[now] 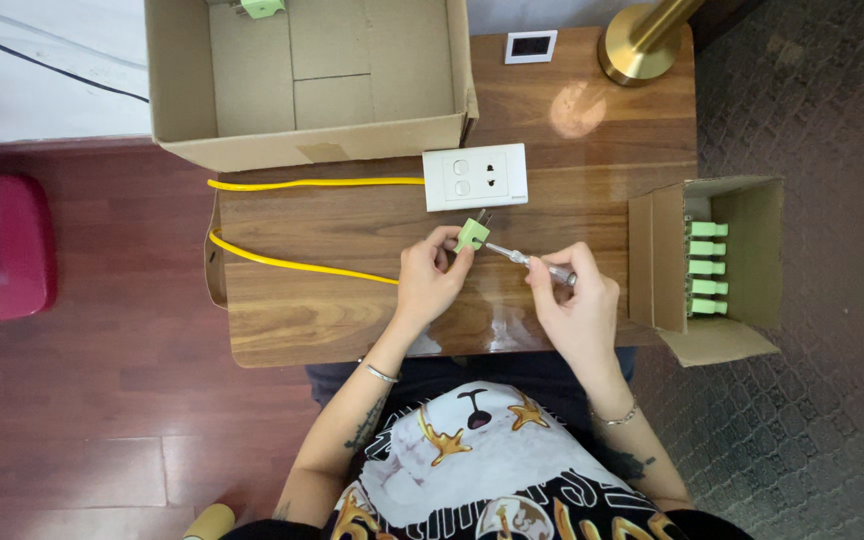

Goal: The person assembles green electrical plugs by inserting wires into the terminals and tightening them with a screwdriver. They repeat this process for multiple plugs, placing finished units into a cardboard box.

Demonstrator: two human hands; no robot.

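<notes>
My left hand [430, 280] pinches a small green plug [472, 234] with metal prongs pointing up toward a white wall socket plate [475, 177]. My right hand [572, 300] grips a slim screwdriver [532, 262] whose metal tip touches the side of the green plug. Both hands hover over the wooden table [352, 310]. A yellow cable [292, 262] runs along the table from the left and ends behind my left hand.
A large open cardboard box [307, 85] with one green plug [262, 8] inside sits at the back left. A small open box [717, 265] holding several green plugs hangs at the right edge. A brass lamp base [637, 50] and small white display [531, 46] stand behind.
</notes>
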